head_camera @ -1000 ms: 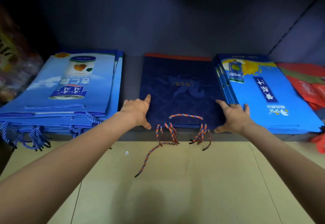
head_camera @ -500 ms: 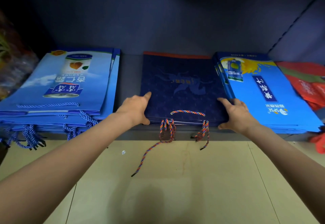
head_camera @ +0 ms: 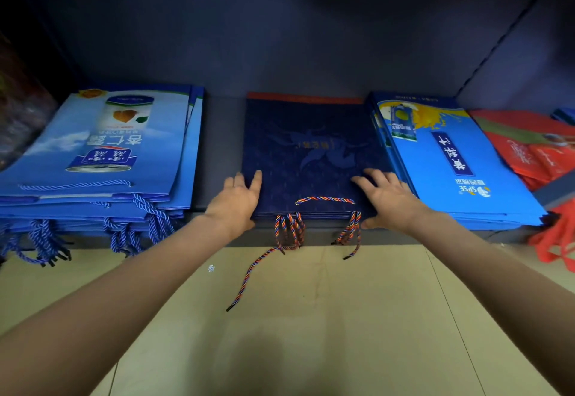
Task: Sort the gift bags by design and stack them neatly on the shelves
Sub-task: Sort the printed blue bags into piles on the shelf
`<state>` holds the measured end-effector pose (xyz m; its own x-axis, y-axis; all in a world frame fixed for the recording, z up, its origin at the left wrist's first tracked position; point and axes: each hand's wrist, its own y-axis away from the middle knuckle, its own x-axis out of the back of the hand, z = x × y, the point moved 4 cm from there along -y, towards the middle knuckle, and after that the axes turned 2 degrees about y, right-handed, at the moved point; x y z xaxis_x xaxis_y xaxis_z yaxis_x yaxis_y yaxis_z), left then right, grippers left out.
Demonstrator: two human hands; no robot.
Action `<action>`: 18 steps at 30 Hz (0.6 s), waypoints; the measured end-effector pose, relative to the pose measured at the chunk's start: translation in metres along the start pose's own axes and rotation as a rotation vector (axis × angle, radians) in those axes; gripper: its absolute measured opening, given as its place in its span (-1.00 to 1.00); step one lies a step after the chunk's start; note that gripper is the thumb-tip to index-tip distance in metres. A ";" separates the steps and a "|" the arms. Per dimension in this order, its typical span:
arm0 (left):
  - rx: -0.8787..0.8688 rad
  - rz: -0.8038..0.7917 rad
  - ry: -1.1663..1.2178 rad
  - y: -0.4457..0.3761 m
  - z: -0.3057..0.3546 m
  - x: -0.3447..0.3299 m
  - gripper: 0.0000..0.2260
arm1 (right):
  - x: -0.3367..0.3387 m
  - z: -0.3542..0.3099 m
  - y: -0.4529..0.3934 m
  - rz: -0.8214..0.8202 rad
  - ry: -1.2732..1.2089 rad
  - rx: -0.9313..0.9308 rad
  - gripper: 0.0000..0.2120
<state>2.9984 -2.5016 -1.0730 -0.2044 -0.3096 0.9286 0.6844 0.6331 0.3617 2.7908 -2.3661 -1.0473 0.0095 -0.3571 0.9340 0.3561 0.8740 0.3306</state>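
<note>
On the dark shelf [head_camera: 217, 146] lie several flat stacks of gift bags, side by side. In the middle is the stack of navy gift bags [head_camera: 311, 153], with a faint figure printed on the top bag and an orange strip at its far edge. Their striped rope handles [head_camera: 289, 230] hang over the near edge of the shelf, and one loose end reaches down in front of the beige tiled floor [head_camera: 311, 333].

The left hand [head_camera: 236, 202] rests at the left near corner of this stack, with the fingers straight and the thumb on top of the bag. The right hand [head_camera: 392, 199] rests at the right near corner, fingers spread flat on the top bag. Both hands are open and grip nothing.

To the left, apart from the navy stack, is a stack of light blue bags with a can picture [head_camera: 102, 153], its blue rope handles hanging down. Just right of the navy stack, touching it, is a stack of bright blue bags with a yellow splash [head_camera: 451, 162]. Farther right lie red bags [head_camera: 529, 149].
</note>
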 end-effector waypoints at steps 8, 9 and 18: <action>-0.078 0.140 0.442 0.002 -0.030 0.040 -0.10 | 0.049 0.028 0.008 0.224 -0.269 0.043 -0.48; -0.093 0.144 0.477 0.002 -0.031 0.043 -0.12 | 0.056 0.032 0.010 0.255 -0.331 0.041 -0.52; -0.130 0.240 1.003 -0.011 -0.042 0.061 -0.47 | 0.100 0.043 0.012 0.422 -0.604 0.012 -0.73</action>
<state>3.0083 -2.5571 -1.0238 0.5825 -0.6713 0.4583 0.7127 0.6929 0.1092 2.7563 -2.3771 -0.9443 -0.3737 0.2508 0.8930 0.4259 0.9017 -0.0750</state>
